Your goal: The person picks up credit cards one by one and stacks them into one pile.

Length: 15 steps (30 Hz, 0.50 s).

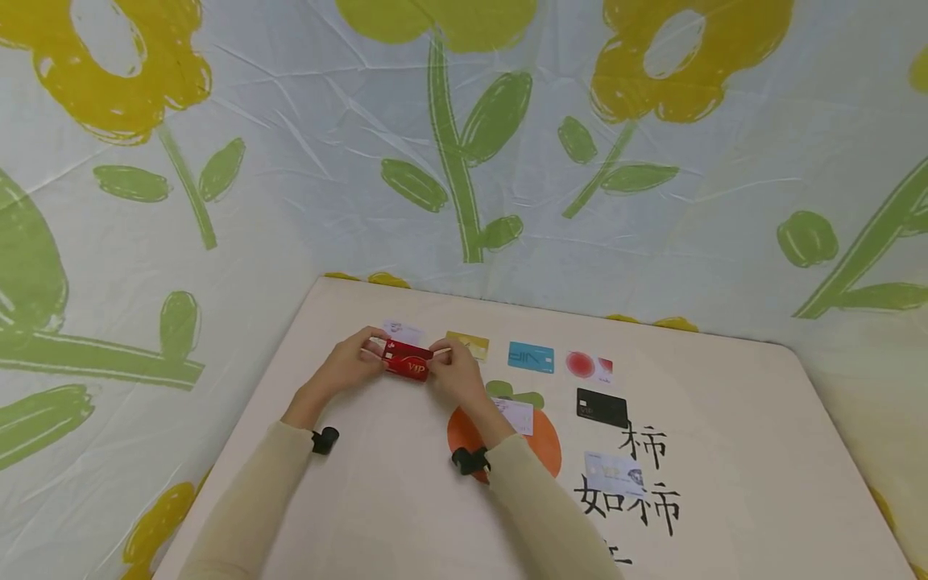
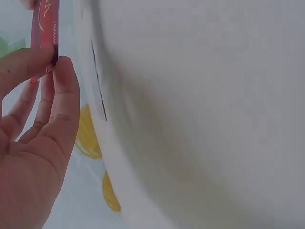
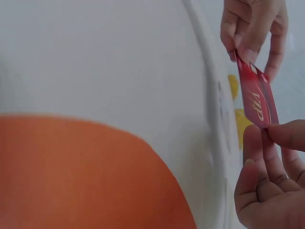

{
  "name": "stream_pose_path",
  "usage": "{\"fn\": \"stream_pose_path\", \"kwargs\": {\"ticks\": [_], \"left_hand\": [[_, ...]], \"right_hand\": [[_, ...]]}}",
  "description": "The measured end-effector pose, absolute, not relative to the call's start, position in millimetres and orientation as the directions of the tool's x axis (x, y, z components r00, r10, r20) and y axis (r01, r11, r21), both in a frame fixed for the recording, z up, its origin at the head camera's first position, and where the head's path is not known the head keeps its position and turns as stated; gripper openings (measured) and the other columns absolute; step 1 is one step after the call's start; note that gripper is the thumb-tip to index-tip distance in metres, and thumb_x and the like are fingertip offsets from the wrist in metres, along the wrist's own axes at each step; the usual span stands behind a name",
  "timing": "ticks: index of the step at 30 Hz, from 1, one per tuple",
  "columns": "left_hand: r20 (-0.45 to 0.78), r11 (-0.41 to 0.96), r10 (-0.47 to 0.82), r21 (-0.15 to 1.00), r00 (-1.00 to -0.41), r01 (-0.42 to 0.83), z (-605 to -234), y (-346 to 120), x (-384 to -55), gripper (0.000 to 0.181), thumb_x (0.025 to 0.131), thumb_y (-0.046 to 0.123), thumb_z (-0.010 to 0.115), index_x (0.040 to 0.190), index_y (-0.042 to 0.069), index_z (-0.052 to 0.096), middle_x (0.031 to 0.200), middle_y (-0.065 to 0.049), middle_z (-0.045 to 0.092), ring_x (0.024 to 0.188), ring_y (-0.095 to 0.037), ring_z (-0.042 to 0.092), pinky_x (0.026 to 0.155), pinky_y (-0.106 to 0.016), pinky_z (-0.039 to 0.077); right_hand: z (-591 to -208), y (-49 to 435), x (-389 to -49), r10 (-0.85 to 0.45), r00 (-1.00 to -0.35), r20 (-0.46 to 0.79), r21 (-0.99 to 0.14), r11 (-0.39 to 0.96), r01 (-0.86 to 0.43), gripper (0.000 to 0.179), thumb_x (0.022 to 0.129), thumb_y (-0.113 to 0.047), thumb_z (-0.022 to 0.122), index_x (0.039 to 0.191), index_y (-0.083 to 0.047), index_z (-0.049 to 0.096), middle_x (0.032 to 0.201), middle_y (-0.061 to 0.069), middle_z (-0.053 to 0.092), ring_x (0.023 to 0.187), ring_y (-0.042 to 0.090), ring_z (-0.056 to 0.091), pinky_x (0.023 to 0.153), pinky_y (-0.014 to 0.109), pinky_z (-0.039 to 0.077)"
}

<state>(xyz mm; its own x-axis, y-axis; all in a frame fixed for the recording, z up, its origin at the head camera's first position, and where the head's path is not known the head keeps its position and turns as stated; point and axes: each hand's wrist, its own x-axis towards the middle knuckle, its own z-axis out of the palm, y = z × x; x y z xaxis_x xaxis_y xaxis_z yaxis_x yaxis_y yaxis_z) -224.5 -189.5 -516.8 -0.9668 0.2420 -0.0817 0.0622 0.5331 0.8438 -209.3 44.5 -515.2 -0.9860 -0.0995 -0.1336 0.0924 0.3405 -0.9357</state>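
A red card with gold "VIP" lettering is held up over the far left part of the table between both hands. My left hand pinches its left end between thumb and fingers. At the other end, my right hand pinches the lower corner. In the right wrist view the card is tilted, its printed face showing. Only part of the card enters the left wrist view. Just behind it, a pale card lies partly hidden, and a gold card lies beyond my right hand.
A blue card, a white card with a red circle and a black card lie to the right. One pale card lies over the printed orange fruit, another near black characters. A flowered cloth hangs behind the table.
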Motion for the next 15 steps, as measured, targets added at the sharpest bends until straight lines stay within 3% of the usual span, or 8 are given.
{"fn": "stream_pose_path", "kwargs": {"ticks": [8,15], "left_hand": [[-0.026,0.448,0.270,0.888,-0.963,0.101,-512,-172,-215,0.045,0.089,0.010,0.076,0.130,0.012,0.058,0.106,-0.009,0.068,0.096,-0.026,0.069,0.085,-0.043,0.054],[-0.016,0.414,0.276,0.904,-0.961,0.104,-507,-148,-203,0.042,0.089,0.010,0.076,0.128,0.015,0.060,0.104,-0.004,0.067,0.095,-0.021,0.069,0.082,-0.038,0.055]], "right_hand": [[-502,70,-201,-0.108,-0.991,-0.075,-0.946,0.321,0.037,0.022,0.095,-0.005,0.065,0.116,-0.006,0.063,0.092,0.009,0.066,0.083,0.029,0.068,0.064,0.029,0.051],[-497,98,-189,-0.137,-0.990,-0.046,-0.955,0.296,0.004,0.023,0.097,-0.006,0.064,0.119,-0.006,0.061,0.097,0.010,0.065,0.084,0.029,0.068,0.080,0.046,0.056]]}}
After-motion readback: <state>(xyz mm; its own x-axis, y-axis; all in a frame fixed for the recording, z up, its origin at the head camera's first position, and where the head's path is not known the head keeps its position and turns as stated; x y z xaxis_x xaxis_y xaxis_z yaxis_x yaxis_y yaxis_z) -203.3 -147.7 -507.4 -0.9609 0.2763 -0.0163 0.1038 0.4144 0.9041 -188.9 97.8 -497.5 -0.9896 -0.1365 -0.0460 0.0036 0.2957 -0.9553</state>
